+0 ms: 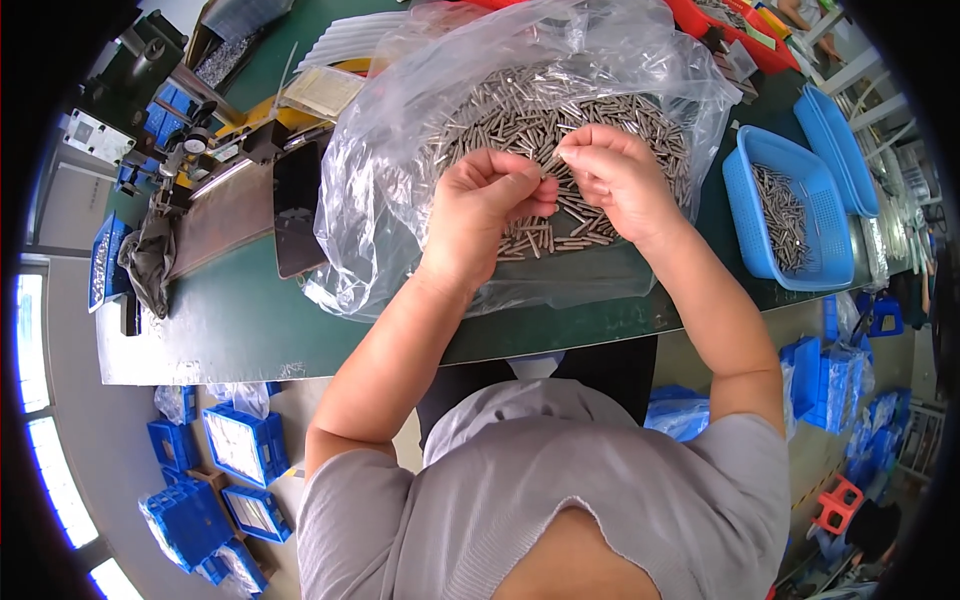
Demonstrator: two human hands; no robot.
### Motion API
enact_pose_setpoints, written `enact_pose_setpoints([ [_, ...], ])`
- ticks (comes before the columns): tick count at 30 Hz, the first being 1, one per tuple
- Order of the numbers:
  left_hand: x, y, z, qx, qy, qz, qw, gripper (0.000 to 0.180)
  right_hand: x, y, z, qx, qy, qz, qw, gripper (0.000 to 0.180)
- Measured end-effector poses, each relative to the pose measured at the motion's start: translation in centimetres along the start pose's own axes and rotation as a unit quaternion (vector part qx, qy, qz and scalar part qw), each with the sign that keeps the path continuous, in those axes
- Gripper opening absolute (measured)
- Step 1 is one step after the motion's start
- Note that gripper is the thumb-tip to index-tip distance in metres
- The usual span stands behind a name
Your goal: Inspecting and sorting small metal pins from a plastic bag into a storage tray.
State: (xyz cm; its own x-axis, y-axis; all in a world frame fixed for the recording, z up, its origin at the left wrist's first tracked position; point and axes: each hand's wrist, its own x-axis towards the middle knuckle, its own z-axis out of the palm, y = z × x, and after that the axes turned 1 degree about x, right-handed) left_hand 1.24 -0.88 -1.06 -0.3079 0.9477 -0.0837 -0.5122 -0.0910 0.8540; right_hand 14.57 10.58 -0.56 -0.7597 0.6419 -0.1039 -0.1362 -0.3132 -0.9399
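Note:
A wide heap of small metal pins [510,115] lies on a clear plastic bag [370,190] spread over the green table. Over the near part of the heap, my left hand [485,200] is closed, thumb and forefinger pinched together. My right hand [615,180] faces it, also in a pinch, its fingertips a short way from the left ones. Whatever sits between the fingertips of either hand is too small to make out. Several loose pins lie just below my hands, near the bag's front part.
A blue basket [750,220] partly filled with pins stands at the right, another blue basket [840,150] beside it. A dark flat tablet-like thing [298,215] lies left of the bag. Further left is a stand with a dial gauge [195,142]. A red bin [745,40] sits at the back right.

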Motion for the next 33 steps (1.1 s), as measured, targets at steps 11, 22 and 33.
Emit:
enact_pose_setpoints([
  [11, 0.1, 0.5, -0.6, -0.057, 0.055, 0.012, 0.997, 0.007, 0.8, -2.4, -2.1, 0.205, 0.053, 0.038, 0.977, 0.011],
  [22, 0.2, 0.8, -0.7, -0.076, 0.057, 0.003, 0.995, 0.008, -0.2, 0.4, 0.6, -0.685, -0.029, -0.267, 0.677, 0.011],
  [33, 0.4, 0.7, -0.8, -0.085, 0.063, -0.018, 0.994, 0.008, 0.6, 0.3, 0.4, -0.691, -0.035, -0.277, 0.667, 0.006],
])
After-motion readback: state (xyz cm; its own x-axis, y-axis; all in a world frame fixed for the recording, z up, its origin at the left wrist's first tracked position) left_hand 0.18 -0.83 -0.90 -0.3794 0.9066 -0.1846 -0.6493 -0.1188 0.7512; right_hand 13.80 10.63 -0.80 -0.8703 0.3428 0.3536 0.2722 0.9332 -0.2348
